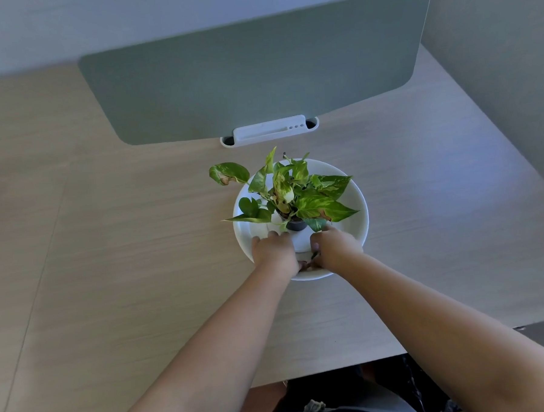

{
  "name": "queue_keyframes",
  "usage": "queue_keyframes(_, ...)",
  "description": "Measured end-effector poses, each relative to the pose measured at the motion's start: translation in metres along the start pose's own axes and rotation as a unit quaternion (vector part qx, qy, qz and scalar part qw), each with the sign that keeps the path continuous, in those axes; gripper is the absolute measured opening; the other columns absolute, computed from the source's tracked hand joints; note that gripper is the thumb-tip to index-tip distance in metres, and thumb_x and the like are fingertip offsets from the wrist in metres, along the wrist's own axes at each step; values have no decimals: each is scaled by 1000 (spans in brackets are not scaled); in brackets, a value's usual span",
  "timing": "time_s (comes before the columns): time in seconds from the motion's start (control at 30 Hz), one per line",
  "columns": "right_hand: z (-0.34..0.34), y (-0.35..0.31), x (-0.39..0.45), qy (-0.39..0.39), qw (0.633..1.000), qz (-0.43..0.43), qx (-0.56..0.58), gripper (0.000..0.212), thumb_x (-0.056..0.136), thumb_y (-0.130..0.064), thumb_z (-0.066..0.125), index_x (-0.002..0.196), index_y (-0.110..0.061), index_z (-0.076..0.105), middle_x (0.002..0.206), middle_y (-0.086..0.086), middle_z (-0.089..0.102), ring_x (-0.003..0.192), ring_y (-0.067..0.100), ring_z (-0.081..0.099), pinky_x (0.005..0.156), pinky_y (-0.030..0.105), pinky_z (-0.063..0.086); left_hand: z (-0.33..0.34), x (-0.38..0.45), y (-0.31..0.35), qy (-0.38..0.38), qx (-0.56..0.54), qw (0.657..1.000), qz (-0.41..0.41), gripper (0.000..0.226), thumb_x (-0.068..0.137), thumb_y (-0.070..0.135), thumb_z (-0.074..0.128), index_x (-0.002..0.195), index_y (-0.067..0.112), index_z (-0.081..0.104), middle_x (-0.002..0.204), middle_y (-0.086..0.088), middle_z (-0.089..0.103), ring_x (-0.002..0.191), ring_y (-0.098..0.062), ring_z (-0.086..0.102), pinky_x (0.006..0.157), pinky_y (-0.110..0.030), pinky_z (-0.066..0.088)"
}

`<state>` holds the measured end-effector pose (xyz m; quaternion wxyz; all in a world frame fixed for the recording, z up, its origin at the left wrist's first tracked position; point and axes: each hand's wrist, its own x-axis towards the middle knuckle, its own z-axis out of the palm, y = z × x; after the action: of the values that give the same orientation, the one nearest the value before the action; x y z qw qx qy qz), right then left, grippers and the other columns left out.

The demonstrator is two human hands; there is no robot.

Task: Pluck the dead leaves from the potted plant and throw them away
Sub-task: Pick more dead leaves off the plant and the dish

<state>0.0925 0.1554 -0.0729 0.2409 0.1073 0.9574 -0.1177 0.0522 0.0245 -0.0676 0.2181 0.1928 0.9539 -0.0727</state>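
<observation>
Now your left hand (273, 249) and right hand (332, 246) are pinching brown dead leaves (310, 263) together on the plate (357, 201) below the plant (290, 192); next, likely lifting them to discard.

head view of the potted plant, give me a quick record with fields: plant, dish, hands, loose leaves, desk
plant: small green-and-yellow variegated potted plant in a dark pot, some leaves with brown patches
dish: round white shallow dish under the pot
left hand: left hand resting on the near part of the dish
right hand: right hand beside it, fingers curled
loose leaves: brownish leaf scraps between the two hands; which hand grips them cannot be told
desk: pale wood-grain desk with grey-green divider panel behind
</observation>
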Motion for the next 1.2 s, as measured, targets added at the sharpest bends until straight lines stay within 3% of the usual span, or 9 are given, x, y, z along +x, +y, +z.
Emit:
queue_keyframes(0.23,1,11,3,-32,999,-30,1,20,87,-15,55,101,-21,69,105,3,56,98,26,61,72,31,50,-8,3,-16,-29,-47,998,23,28,89,22,58,115,14,61,119,-7,59,109,-28,57,86,-33,43)
queue_keyframes(0.33,-1,10,1,-18,999,-27,4,15,86,-27,60,94,-18,68,101,4,54,92,27,62,69,32,50,-7,2,-18,-28,-78,996,22,27,87,28,59,112,17,63,117,-4,61,106,-27,59,84,-34,46)
queue_keyframes(0.4,-3,6,-1,-20,1000,-15,11,23,81,-35,66,96,-18,66,103,3,52,88,27,62,68,32,50,-7,0,-15,-25,-83,996,22,35,81,41,64,108,18,63,111,-3,58,101,-26,59,79,-33,45)
queue_keyframes(0.47,-4,0,0,-35,999,-10,-4,24,80,-29,67,101,-18,65,107,3,51,90,28,62,72,33,52,-5,-1,-11,-29,-74,997,23,41,77,46,68,107,19,64,109,-4,56,99,-26,60,77,-33,46)
queue_keyframes(0.63,-6,-4,4,-66,995,-37,-65,15,86,-16,57,92,-12,70,81,1,57,75,23,55,63,28,45,-7,4,-12,-55,-42,997,33,32,81,17,68,113,17,66,117,-7,58,105,-29,61,82,-35,52)
queue_keyframes(0.7,-7,-2,3,-64,995,-44,-58,15,88,-17,57,94,-14,71,89,1,62,81,23,58,68,29,49,-9,6,-15,-59,-37,997,46,32,82,7,63,112,14,68,118,-8,60,106,-30,61,84,-35,53)
queue_keyframes(0.87,-7,4,-1,-55,997,-47,14,23,88,-20,55,100,-13,73,103,2,71,94,23,65,81,31,53,-11,7,-23,-59,-51,994,78,28,84,1,55,106,8,71,114,-10,65,103,-29,63,80,-33,51)
queue_keyframes(1.1,-12,10,1,-44,994,-26,96,19,78,-18,69,96,-11,72,88,2,64,83,18,57,74,27,47,-13,9,-39,-81,-156,978,115,29,77,-4,56,86,14,77,103,-4,72,92,-22,67,70,-24,51)
queue_keyframes(1.2,-14,14,-2,5,985,-2,173,11,73,-14,72,83,-10,73,79,-7,66,75,11,57,65,19,45,-14,7,-45,-67,-229,965,109,22,76,-2,62,83,14,76,85,4,71,75,-11,63,61,-21,51)
